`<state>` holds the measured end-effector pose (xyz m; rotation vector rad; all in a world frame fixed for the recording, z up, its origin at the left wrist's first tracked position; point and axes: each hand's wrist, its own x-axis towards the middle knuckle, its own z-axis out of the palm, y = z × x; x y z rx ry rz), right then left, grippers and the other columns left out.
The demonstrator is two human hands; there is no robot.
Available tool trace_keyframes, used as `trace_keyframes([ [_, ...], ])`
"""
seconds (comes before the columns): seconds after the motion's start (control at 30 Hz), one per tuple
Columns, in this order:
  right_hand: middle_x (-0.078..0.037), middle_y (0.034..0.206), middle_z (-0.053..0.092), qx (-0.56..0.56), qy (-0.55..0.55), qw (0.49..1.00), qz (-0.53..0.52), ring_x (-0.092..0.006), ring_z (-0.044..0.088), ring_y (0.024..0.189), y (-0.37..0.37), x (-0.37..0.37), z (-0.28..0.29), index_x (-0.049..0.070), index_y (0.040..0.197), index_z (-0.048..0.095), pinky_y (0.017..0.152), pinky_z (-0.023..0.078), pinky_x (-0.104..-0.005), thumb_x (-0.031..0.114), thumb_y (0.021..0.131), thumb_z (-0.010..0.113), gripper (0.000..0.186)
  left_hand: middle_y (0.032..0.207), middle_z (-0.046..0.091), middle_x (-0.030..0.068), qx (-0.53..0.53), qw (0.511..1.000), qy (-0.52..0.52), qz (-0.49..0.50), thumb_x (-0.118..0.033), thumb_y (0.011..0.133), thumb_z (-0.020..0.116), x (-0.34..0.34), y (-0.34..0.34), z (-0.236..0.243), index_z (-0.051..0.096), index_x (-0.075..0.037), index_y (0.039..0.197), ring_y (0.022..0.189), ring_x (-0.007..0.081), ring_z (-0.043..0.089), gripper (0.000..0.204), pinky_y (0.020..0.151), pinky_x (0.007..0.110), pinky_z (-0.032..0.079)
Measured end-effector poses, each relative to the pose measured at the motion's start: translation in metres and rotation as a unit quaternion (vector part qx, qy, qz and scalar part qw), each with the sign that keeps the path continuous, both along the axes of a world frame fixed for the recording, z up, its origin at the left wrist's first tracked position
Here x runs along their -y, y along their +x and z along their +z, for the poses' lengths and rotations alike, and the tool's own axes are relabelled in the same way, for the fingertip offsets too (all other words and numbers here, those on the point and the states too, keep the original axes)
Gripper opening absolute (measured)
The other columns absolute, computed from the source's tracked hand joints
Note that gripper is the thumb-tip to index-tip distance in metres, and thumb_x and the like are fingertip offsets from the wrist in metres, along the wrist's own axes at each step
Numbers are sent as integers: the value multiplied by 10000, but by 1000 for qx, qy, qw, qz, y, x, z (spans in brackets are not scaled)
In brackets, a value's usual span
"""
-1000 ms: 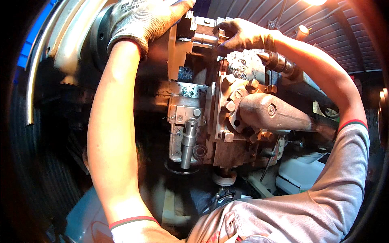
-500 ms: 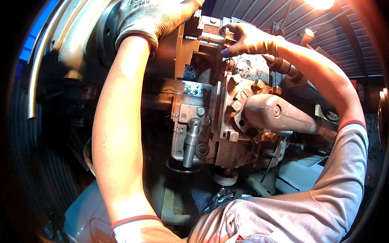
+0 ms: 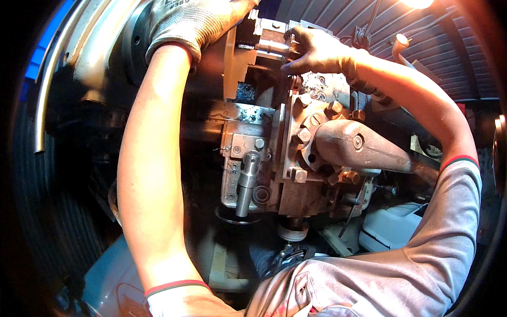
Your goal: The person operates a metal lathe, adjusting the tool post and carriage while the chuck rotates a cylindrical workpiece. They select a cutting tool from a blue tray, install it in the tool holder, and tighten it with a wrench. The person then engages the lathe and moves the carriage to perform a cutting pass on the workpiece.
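My left hand (image 3: 193,24), in a grey knitted glove, reaches to the top edge beside the dark round chuck (image 3: 136,39) of a lathe. Its fingers run partly out of the picture, so what they touch is hidden. My right hand (image 3: 322,53), also gloved, curls its thumb and fingers round a dark metal piece (image 3: 297,48) at the right end of a short steel cylinder (image 3: 272,46). Nearer me stands the tool post (image 3: 311,134) with several square-headed bolts and a big rounded lever (image 3: 359,141). Metal chips (image 3: 317,87) lie just beyond it.
A steel handle (image 3: 247,185) stands up from the carriage front, with a round knob (image 3: 293,231) below the tool post. On the left a bright metal tube (image 3: 47,90) curves downward. A whitish plastic jug (image 3: 391,227) is at the lower right; a lamp (image 3: 420,2) shines above.
Both my hands and the carriage with its tool post appear slightly farther left in the picture. The right hand's grip looks the same.
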<state>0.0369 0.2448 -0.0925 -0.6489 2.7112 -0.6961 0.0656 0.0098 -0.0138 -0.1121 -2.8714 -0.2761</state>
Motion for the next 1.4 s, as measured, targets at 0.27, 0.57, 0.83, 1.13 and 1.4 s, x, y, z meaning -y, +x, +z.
trace_keyframes([
  [0.27, -35, 763, 676, 226, -30, 971, 67, -86, 623, 661, -38, -10, 10, 30, 963, 683, 566, 513, -247, 371, 739, 819, 431, 1480, 475, 108, -25, 999, 7, -27, -595, 914, 438, 0, 7, 3, 534, -105, 1390, 1401, 285, 393, 690, 1184, 364, 255],
  [0.57, -145, 977, 653, 57, 2, 998, -14, -187, 614, 925, 0, 4, 4, -35, 1167, 572, 839, 498, -326, 314, 686, 855, 659, 1492, 463, 95, -17, 1000, 13, -11, -599, 908, 441, -2, 11, 2, 506, -100, 1414, 1414, 242, 380, 714, 1186, 348, 246],
  [0.83, -4, 747, 636, 229, -8, 972, 60, -61, 562, 633, -42, -7, 13, -4, 1078, 663, 543, 469, -240, 352, 742, 798, 508, 1483, 476, 98, -23, 1000, 17, 1, -618, 888, 460, -3, 12, 6, 523, -117, 1403, 1415, 264, 382, 722, 1173, 368, 270],
  [1.13, -153, 984, 668, 71, -18, 997, 8, -178, 626, 942, -7, 1, 5, -31, 1215, 571, 845, 508, -316, 314, 690, 852, 688, 1453, 507, 107, -35, 999, 21, -5, -613, 882, 479, 0, 10, 2, 541, -115, 1386, 1401, 297, 399, 711, 1167, 380, 283],
  [1.4, -58, 891, 667, 45, -18, 936, 348, -111, 594, 751, -79, -33, -24, 33, 1024, 671, 625, 487, -268, 220, 806, 772, 305, 1450, 510, 105, -40, 999, 27, -24, -604, 885, 485, 3, 7, 1, 558, -126, 1370, 1396, 297, 404, 685, 1168, 380, 279],
])
